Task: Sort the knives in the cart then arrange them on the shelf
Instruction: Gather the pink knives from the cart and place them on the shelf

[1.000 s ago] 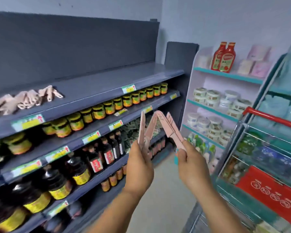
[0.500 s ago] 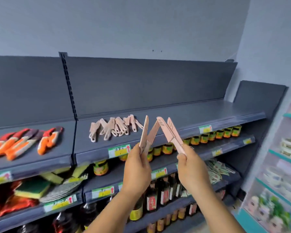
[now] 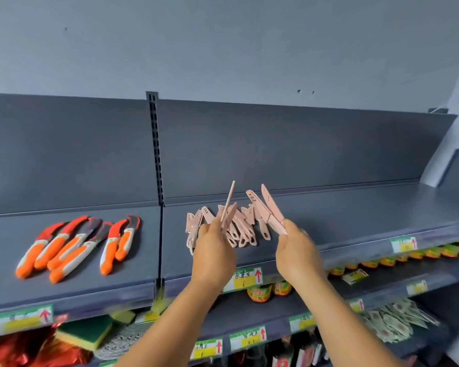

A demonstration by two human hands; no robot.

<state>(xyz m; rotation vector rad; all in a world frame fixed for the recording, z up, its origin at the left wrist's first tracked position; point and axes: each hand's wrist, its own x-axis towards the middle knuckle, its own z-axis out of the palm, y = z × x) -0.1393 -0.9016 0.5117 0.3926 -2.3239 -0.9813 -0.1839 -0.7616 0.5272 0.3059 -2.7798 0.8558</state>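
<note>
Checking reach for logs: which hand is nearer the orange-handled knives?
Left. The left hand is just right of the orange-handled knives, past the shelf divider; the right hand is farther right, beyond it.

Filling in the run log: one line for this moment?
left hand: holds pink knives | right hand: holds pink knives | pink pile on top shelf | orange knives left
</note>
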